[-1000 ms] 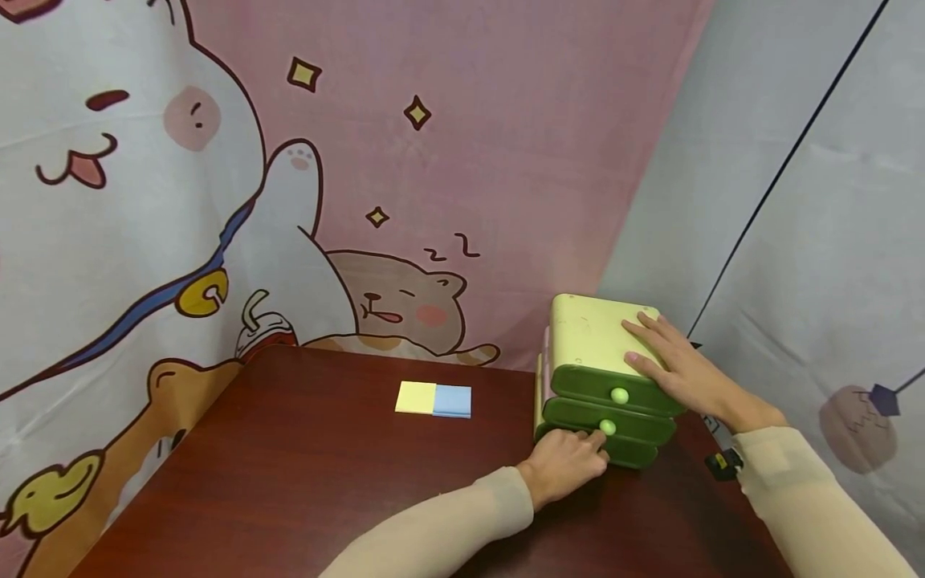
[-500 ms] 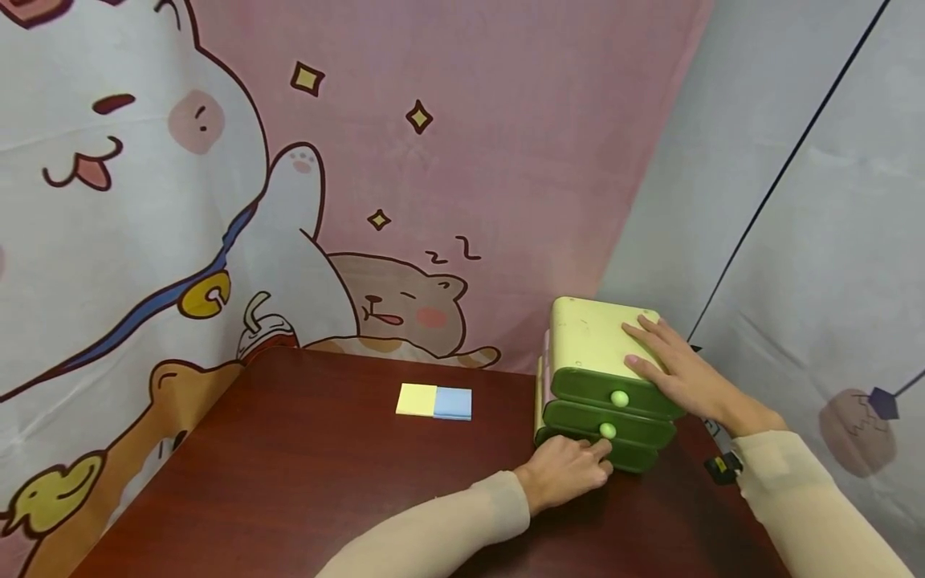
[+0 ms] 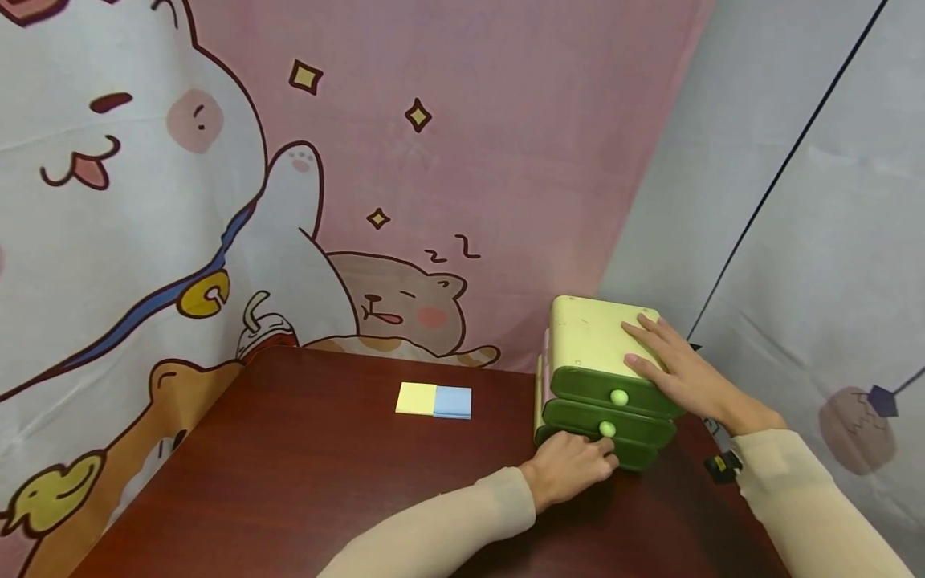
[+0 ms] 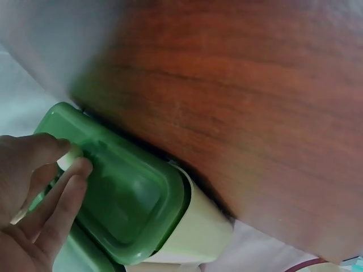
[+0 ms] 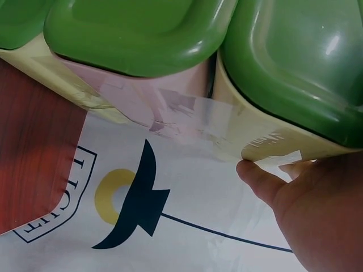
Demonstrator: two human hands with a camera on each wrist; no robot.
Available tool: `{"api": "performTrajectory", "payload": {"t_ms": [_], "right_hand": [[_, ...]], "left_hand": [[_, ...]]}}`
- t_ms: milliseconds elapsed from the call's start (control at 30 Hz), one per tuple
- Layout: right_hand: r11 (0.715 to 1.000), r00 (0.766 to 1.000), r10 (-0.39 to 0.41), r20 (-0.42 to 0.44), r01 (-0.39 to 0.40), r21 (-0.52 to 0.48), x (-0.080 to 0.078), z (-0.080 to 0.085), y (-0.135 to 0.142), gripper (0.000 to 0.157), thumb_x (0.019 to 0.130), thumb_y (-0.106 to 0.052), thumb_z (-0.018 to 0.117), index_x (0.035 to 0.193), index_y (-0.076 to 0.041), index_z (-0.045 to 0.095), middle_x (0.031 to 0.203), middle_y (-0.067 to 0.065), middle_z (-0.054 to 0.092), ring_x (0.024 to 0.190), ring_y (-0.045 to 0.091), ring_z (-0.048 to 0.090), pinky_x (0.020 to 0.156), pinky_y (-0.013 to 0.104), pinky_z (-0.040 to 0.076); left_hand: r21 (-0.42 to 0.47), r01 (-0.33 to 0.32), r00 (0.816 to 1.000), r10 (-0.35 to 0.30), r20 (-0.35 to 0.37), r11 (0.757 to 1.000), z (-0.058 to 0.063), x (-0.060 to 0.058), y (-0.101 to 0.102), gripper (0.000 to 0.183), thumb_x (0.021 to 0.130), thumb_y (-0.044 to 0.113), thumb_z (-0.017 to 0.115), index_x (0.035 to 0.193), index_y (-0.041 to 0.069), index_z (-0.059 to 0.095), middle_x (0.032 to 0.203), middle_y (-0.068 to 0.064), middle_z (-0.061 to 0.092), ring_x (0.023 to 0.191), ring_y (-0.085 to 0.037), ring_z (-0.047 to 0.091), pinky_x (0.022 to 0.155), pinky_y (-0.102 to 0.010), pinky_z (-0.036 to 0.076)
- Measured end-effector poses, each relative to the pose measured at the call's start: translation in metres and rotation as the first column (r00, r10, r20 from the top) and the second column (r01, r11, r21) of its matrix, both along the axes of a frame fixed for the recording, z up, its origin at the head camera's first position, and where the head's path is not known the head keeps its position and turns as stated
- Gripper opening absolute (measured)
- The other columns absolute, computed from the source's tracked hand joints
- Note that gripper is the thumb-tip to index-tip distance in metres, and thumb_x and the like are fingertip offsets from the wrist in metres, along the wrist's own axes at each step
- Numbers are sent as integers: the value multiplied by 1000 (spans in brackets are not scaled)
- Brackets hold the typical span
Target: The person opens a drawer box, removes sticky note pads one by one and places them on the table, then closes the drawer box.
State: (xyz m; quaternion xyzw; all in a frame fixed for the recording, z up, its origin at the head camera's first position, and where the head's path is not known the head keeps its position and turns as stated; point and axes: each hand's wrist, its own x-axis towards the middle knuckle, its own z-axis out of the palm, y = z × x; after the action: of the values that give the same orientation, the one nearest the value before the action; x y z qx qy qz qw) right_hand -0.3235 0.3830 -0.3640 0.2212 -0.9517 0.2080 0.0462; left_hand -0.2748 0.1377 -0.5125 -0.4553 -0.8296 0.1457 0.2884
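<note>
A small stacked drawer unit (image 3: pixel 596 331) with a pale yellow top and green drawer fronts stands at the right of the table. My left hand (image 3: pixel 574 467) is at its bottom drawer (image 4: pixel 127 192); in the left wrist view, thumb and fingers pinch the light green knob (image 4: pixel 69 157). My right hand (image 3: pixel 690 377) rests on the top right edge, fingers spread over the yellow surface. From the right wrist view, a digit touches the top tier's side wall (image 5: pixel 261 127), and clear tape spans the tiers. Two more knobs show on the upper drawers.
A yellow sticky-note pad (image 3: pixel 416 398) and a blue one (image 3: pixel 453 402) lie side by side on the dark red table (image 3: pixel 289 466), left of the drawers. A cartoon cloth (image 3: pixel 506 160) hangs behind. A small black object (image 3: pixel 723 466) sits by the right wrist.
My left hand has shifted slightly right along the bottom drawer, its fingers closing in below the middle knob. The right hand, drawer unit and note pads stay put.
</note>
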Motion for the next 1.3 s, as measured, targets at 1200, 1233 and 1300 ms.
{"api": "performTrajectory", "payload": {"t_ms": [1200, 1233, 1300], "right_hand": [[1000, 1000, 14, -2, -14, -5, -3, 0, 0, 74, 122, -46, 57, 186, -17, 33, 195, 25, 12, 181, 59, -1, 128, 96, 14], [1000, 1000, 13, -3, -13, -3, -3, 0, 0, 74, 122, -46, 57, 186, -17, 33, 195, 25, 12, 181, 59, -1, 128, 96, 14], [1000, 1000, 11, -1, -11, -2, -2, 0, 0, 74, 122, -46, 57, 186, -18, 33, 196, 25, 12, 181, 58, -1, 128, 96, 15]], "left_hand": [[49, -4, 984, 12, -175, 999, -15, 25, 5, 25, 112, 30, 72, 97, 46, 84, 107, 17, 73, 81, -2, 65, 60, -15, 50], [50, -6, 987, 13, -157, 999, -13, 27, 5, 25, 113, 30, 72, 97, 46, 85, 108, 17, 74, 81, -2, 65, 60, -15, 51], [41, -17, 993, 22, -115, 999, -9, 31, 5, 25, 113, 30, 73, 98, 46, 84, 111, 16, 75, 82, -3, 66, 60, -16, 52]]}}
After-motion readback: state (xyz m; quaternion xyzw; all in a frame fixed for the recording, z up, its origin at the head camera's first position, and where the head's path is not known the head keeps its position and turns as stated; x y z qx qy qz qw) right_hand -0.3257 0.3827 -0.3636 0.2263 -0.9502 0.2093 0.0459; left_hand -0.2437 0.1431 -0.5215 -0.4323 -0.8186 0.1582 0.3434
